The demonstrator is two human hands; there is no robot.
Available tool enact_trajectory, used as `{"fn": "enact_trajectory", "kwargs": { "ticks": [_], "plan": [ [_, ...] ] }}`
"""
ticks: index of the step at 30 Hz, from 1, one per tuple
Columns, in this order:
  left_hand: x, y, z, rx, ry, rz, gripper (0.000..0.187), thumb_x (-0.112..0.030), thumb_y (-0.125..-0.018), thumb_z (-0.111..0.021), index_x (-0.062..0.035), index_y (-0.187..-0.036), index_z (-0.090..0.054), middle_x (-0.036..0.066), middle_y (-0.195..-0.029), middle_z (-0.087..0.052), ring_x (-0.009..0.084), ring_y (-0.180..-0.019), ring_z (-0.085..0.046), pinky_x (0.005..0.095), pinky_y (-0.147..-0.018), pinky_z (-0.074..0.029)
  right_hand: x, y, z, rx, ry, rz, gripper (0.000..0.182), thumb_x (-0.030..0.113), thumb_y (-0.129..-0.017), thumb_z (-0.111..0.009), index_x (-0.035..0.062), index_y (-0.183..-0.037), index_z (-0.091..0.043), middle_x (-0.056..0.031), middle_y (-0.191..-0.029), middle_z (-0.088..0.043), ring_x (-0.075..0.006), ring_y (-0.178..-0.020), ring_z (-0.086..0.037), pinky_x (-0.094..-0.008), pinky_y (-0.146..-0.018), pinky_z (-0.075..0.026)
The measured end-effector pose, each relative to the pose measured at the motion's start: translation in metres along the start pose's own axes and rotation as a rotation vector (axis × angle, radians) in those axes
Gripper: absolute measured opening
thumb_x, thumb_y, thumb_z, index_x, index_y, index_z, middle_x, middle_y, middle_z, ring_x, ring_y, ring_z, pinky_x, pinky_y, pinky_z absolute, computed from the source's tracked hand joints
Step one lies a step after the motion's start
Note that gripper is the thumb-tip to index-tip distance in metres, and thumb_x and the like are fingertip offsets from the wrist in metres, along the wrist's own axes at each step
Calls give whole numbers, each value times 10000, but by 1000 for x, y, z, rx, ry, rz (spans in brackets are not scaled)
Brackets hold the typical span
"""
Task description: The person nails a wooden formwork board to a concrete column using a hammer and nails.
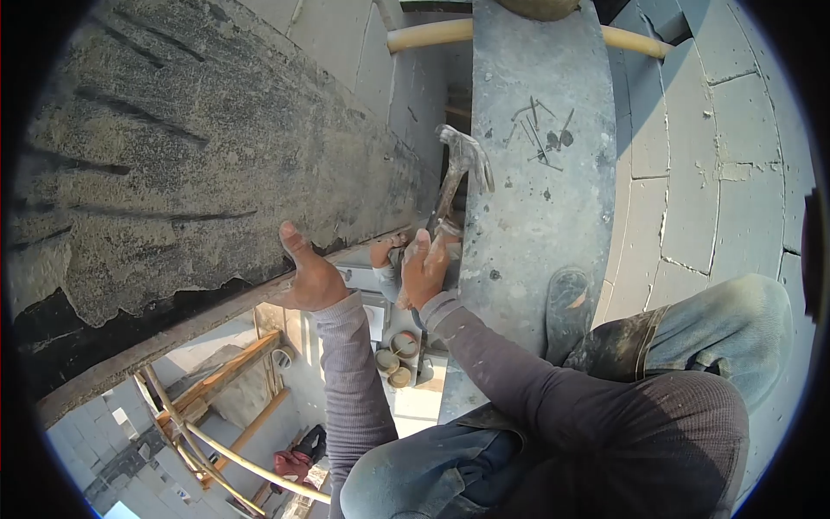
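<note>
My left hand (307, 275) presses flat against the lower edge of a dark, weathered board (190, 164) that slants across the upper left, thumb pointing up. My right hand (424, 268) grips the handle of a claw hammer (461, 164), whose metal head points up beside the board's right end. Whether the left fingertips hold anything behind the edge is hidden. I crouch on a grey plank (532, 156), with my foot in a dusty shoe (569, 307) resting on it.
Several loose nails (543, 134) lie on the plank. A yellowish pipe (432, 35) crosses behind the plank at the top. Grey block wall (709, 173) lies to the right. Far below are wooden beams (229, 372), bent pipes and round cans (398, 355).
</note>
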State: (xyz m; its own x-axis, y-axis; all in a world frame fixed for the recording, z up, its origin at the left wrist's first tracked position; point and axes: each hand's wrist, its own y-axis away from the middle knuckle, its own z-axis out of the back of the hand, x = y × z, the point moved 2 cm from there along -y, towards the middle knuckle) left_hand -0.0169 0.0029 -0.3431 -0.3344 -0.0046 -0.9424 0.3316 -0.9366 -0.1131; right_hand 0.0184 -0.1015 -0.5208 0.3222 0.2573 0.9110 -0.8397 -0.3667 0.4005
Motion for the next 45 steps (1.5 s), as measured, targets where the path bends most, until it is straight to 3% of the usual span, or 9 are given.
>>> {"fn": "enact_trajectory", "kwargs": {
  "ticks": [8,12,14,20,23,30,35,42,45],
  "plan": [
    [8,-4,0,136,153,-29,1407,-722,-734,-771,233,-1450,-26,387,-1485,-291,424,-1387,-372,462,-1163,-326,11,13,-1,118,189,109,447,369,-1034,-483,-60,-1033,-610,-299,-853,-669,-515,-812,-647,-530,-699,-495],
    [13,-4,5,-46,-23,-30,1372,-715,-762,-751,232,-1451,-36,390,-1460,-335,430,-1377,-391,458,-1167,-315,18,26,4,-212,43,323,457,376,-1025,-510,-69,-998,-608,-338,-889,-653,-533,-861,-627,-536,-720,-494],
    [2,-3,2,-48,-26,-76,1350,-711,-777,-741,232,-1451,-48,390,-1446,-358,428,-1365,-407,458,-1164,-316,-17,0,-14,108,353,81,421,341,-1020,-527,-72,-1006,-610,-334,-887,-659,-533,-891,-630,-538,-744,-492],
    [5,-2,7,102,-13,-102,1332,-712,-796,-723,233,-1453,-52,398,-1459,-331,427,-1376,-387,462,-1162,-312,-19,25,14,-39,224,28,435,317,-1034,-515,-106,-1094,-597,-312,-939,-679,-518,-881,-653,-537,-753,-499],
    [3,-3,6,-72,-266,4,1336,-711,-792,-728,236,-1449,-51,397,-1452,-343,423,-1367,-402,463,-1165,-306,31,24,19,-166,142,327,470,317,-1039,-495,-121,-1205,-536,-316,-947,-676,-504,-870,-661,-526,-749,-503],
    [-5,-4,7,100,8,-70,1365,-712,-780,-737,234,-1449,-15,386,-1412,-393,401,-1379,-395,452,-1133,-362,-6,-15,-12,33,205,78,409,349,-1021,-526,-58,-1023,-571,-323,-807,-655,-535,-798,-637,-549,-695,-493],
    [13,-4,5,-82,-126,65,1305,-663,-780,-774,225,-1434,-77,359,-1371,-465,395,-1333,-463,441,-1124,-378,22,13,-7,-273,74,300,473,378,-1023,-531,-89,-1017,-607,-328,-807,-654,-513,-783,-648,-532,-681,-488],
    [6,-3,0,16,63,-66,1267,-662,-780,-773,199,-1434,-113,329,-1374,-479,379,-1318,-481,447,-1121,-389,51,-7,1,99,11,-10,443,347,-1013,-551,-83,-1119,-574,-331,-813,-641,-524,-807,-643,-530,-699,-486],
    [7,0,4,-25,30,-87,1156,-615,-804,-784,192,-1402,-212,324,-1350,-501,360,-1253,-538,429,-1048,-456,22,6,-16,-186,59,232,393,316,-1012,-544,-70,-1083,-579,-316,-765,-640,-527,-814,-641,-531,-710,-492]
  ]
}}
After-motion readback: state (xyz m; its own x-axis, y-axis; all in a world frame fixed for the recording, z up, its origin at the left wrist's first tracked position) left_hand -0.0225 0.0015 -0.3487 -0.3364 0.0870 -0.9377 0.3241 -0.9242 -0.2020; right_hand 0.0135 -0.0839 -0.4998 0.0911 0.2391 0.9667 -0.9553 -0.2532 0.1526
